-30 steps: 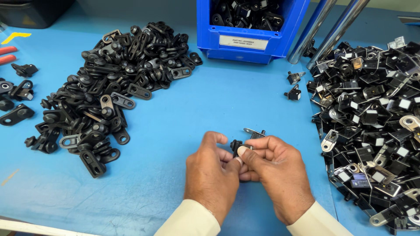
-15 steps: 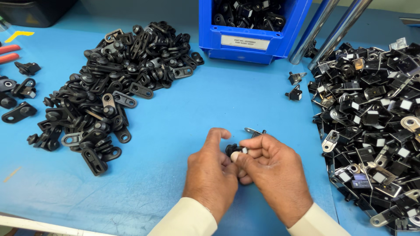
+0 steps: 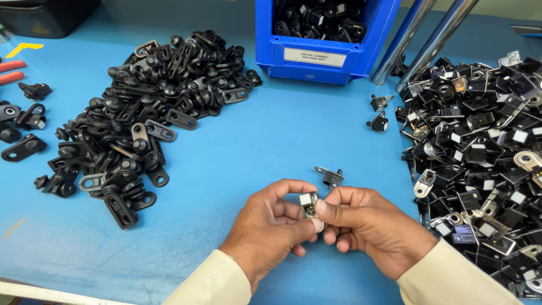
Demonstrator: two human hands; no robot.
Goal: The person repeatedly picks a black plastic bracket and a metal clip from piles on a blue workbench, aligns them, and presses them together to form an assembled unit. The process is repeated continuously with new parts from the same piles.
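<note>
- While both hands stay together just below the loose bracket (image 3: pixel 330 176), the small metal part (image 3: pixel 309 204) now shows its pale face.
- Left hand (image 3: pixel 270 226) and right hand (image 3: pixel 367 226) pinch it, probably turned over since before.

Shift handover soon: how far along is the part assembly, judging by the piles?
Done: blue bin already holds black parts. In hand: both hands pinch one small metal part; one loose piece lies beside them. Left: big left pile and right pile remain.
</note>
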